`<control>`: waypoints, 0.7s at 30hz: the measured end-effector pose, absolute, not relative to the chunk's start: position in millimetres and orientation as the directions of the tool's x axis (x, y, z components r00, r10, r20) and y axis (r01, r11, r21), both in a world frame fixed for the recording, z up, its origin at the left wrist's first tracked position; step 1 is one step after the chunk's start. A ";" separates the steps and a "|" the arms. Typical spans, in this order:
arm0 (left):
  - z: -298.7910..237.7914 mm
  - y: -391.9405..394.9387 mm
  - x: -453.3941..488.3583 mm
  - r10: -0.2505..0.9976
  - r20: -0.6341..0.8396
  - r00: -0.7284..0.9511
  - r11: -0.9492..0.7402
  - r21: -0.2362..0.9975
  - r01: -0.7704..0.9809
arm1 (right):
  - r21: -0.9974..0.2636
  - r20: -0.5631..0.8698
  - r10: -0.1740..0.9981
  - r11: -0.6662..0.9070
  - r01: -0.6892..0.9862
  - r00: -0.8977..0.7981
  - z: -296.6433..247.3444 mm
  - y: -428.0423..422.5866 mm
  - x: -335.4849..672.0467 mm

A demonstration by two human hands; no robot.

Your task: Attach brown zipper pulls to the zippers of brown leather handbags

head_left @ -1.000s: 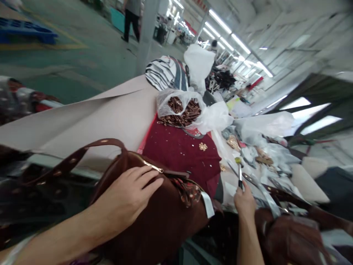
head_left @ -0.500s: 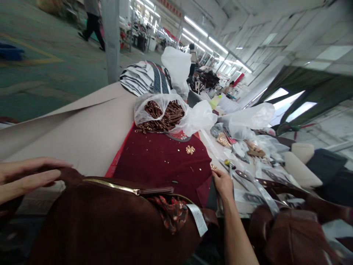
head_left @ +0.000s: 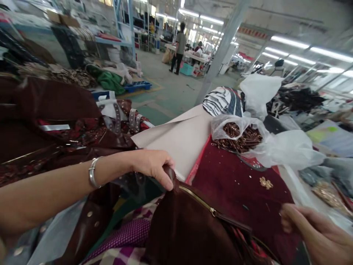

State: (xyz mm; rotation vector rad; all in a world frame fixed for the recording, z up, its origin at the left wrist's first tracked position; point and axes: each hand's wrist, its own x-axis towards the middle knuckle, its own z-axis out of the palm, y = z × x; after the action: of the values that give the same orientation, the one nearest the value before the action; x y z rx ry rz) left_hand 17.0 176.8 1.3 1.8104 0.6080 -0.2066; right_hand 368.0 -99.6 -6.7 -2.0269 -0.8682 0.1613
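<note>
Pinching the top corner of the brown suede bag with the left hand, thumb and fingers closing tight over the upper end of the gold zipper. Sitting low and central in the view, right beneath both hands, at the near edge of the worktop and in front of the maroon cloth. Stretching its long axis along the zipper line, from upper left at the left hand down and rightward toward the right hand. Leaving the left hand as the nearer of the 2, already touching, with a bracelet at the wrist. Keeping the right hand just beside the zipper's lower end, past the pull tab, with no contact showing. Curling the right fingers inward at the lower right corner of the frame, grip or no grip impossible to tell.

Differing from 0.5 s ago in 3 ways. Clamping now with a left hand then lying flat and open at the far left of the bag. Pulling back a right hand then reaching forward on the worktop at the maroon cloth's near edge. Swinging the view leftward, bringing in a pile of brown bags at the left and pushing the plastic sack of brown metal parts over to the right.
</note>
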 end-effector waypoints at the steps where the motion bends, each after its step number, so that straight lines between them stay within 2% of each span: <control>1: 3.1 172.1 13.7 0.293 -0.416 0.861 -0.222 0.846 0.485 | -0.826 0.113 0.697 -0.330 0.457 0.708 0.9 -84.1 341.0; 3: 7.3 163.4 7.9 0.274 -0.378 0.884 -0.249 0.860 0.445 | -0.919 -0.041 0.791 -0.270 0.287 0.611 13.4 -54.6 287.4; 6: 13.3 152.4 0.1 0.247 -0.337 0.909 -0.227 0.891 0.392 | -0.956 -0.254 0.909 -0.288 0.058 0.332 22.6 -21.4 220.9; 9: 17.1 143.5 -6.5 0.244 -0.300 0.922 -0.191 0.917 0.349 | -0.944 -0.329 0.933 -0.330 -0.015 0.145 22.6 -3.6 180.6; 12: 18.2 137.3 -11.2 0.245 -0.265 0.933 -0.215 0.923 0.319 | -0.938 -0.346 0.935 -0.347 0.010 0.080 21.0 3.4 162.5; 21: 21.9 121.9 -19.8 0.232 -0.200 0.952 -0.289 0.920 0.264 | -0.891 -0.352 0.934 -0.355 0.282 0.063 31.8 -3.7 148.1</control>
State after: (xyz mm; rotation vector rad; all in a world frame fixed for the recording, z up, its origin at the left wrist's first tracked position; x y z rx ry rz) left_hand -19.8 121.9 21.9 1.8797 0.3617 -0.0329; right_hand 148.1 -3.7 31.8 -1.7110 -1.2213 1.3146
